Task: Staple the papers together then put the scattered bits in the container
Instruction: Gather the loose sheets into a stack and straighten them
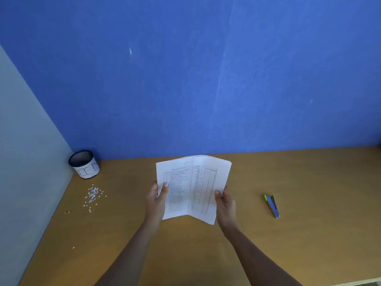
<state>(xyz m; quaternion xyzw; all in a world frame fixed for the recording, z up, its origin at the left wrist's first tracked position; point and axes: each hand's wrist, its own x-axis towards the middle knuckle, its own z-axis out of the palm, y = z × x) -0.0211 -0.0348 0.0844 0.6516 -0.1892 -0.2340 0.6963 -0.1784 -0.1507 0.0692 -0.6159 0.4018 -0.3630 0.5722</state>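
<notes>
1. We cannot read the print on the papers (192, 186) — too blurred.
2. Most fingers of the left hand (156, 201) and right hand (225, 203) hide behind them.
3. Brown speck (67, 212) by the bits (93, 195) — too small to tell.

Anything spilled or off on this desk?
Yes: small white paper bits lie scattered on the brown wooden desk, just in front of the black mesh cylindrical container, not in it. The white printed paper sheets, held by the left hand and right hand, buckle along a middle fold. Nothing else stands out.
</notes>
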